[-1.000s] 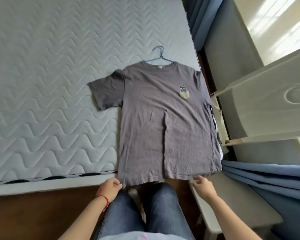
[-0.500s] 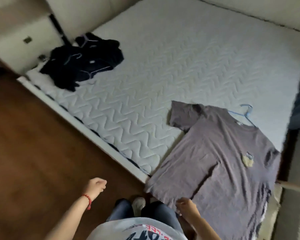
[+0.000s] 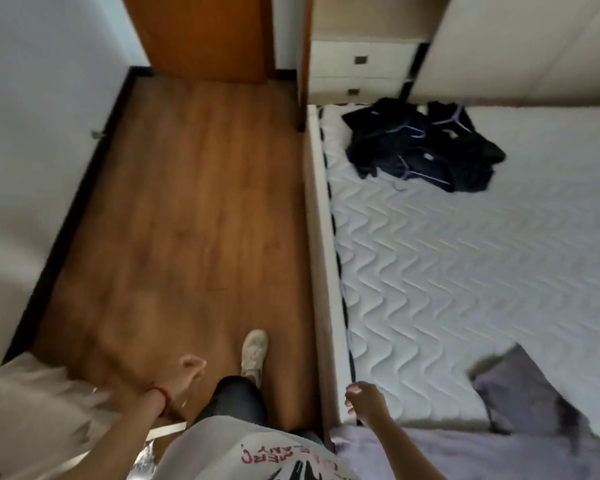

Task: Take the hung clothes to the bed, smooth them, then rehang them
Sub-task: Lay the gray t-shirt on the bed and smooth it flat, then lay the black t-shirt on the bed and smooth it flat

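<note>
The bed [image 3: 465,258], a white quilted mattress beside a wooden floor [image 3: 187,202], carries a dark heap of clothes [image 3: 423,150] on hangers near its head and a grey T-shirt [image 3: 520,403] flat at the near corner. Soft and light, I'd lift them by the hanger hooks. The left hand [image 3: 187,370] and right hand [image 3: 362,400] hang loosely curled, holding nothing.

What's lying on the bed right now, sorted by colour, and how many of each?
Grey T-shirt: 1
Heap of dark clothes, the pieces in it too tangled to count: 1
Total: 2 lots of clothing on the mattress. Neither the left hand nor the right hand holds anything.
</note>
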Available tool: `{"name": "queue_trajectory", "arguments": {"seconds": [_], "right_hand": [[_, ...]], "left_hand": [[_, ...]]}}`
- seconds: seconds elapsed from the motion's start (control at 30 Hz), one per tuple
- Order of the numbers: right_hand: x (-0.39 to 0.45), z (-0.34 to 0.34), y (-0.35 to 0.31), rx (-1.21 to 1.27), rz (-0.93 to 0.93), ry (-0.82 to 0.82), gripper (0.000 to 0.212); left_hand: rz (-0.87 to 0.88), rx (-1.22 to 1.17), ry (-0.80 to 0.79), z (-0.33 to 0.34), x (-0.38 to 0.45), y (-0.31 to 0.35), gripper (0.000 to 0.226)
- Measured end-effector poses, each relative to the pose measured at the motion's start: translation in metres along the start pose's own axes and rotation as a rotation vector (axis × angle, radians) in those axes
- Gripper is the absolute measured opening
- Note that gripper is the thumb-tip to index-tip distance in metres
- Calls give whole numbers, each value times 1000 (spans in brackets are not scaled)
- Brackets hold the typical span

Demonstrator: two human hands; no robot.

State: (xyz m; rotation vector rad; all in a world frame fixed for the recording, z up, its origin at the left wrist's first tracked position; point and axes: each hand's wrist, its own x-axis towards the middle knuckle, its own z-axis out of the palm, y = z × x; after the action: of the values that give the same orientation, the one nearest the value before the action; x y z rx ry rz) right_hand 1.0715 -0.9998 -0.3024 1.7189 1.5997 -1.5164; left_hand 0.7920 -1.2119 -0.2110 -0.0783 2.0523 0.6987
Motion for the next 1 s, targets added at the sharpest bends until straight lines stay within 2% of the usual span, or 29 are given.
{"name": "queue_trajectory", "arguments": {"seconds": [0.07,0.13,0.23,0.37,0.67,0.87,1.0], "right_hand": [[0,0,-52,-32,-57,-5,16],[6,-1,-98,-32,-82,7,19],[25,-5,-153,-20,-93,40,18],[51,-15,-203,12,-13,88,17],[117,-48,-292,63,97,195,16],[180,-93,-345,324,186,199,17],[224,-131,-395,421,239,189,20]], "left_hand": [[-47,-68,35,-17,52,-32,8],[-97,-83,57,-31,82,-35,8],[-172,-126,30,-48,99,1,14],[-190,-46,-33,-73,125,78,16],[84,182,-168,-91,239,303,20],[159,273,-196,-66,310,420,21],[114,317,-190,-59,336,474,16]]}}
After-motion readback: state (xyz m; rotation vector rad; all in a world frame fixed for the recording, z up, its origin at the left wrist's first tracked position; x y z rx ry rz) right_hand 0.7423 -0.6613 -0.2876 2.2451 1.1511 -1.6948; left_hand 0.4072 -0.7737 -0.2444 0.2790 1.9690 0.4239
